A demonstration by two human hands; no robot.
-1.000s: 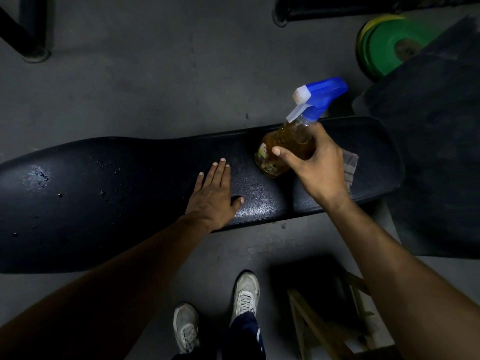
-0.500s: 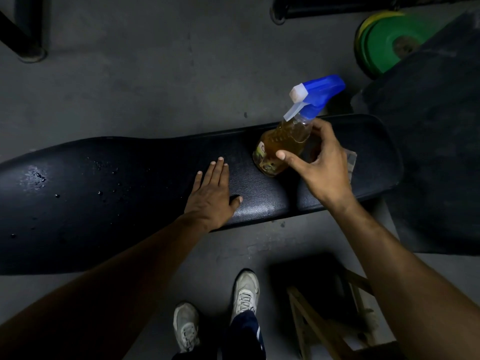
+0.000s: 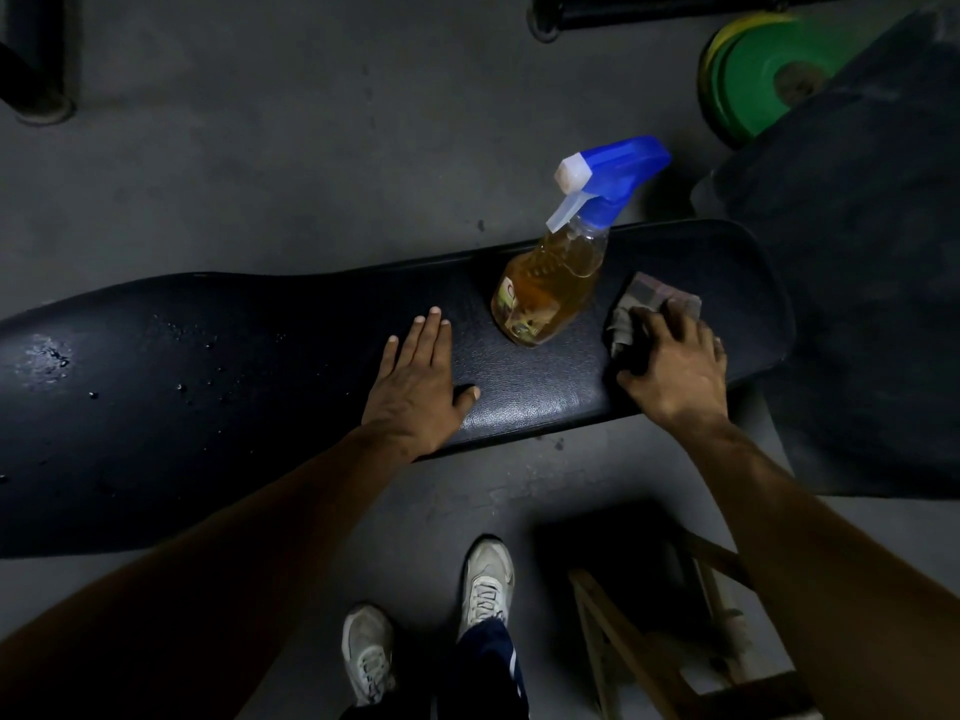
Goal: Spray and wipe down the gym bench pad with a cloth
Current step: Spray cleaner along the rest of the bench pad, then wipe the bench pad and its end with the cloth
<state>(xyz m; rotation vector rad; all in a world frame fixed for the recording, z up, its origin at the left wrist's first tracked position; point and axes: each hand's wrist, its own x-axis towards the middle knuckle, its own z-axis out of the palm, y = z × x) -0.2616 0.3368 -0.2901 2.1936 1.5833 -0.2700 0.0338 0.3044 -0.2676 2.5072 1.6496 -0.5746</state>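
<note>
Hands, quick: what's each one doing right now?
Left hand: open, flat on the bench pad.
Right hand: fingers curled on the cloth, gripping it.

One bench pad (image 3: pixel 260 387) is seen, with one spray bottle (image 3: pixel 550 293) and one cloth (image 3: pixel 660 298) at 2 o'clock. Two hands are counted, left hand (image 3: pixel 415 387) and right hand (image 3: pixel 670 366). Two shoes (image 3: pixel 485 584) are shown at 6 o'clock; the weight plates (image 3: pixel 769 80) at 1 o'clock cannot be counted exactly.
</note>
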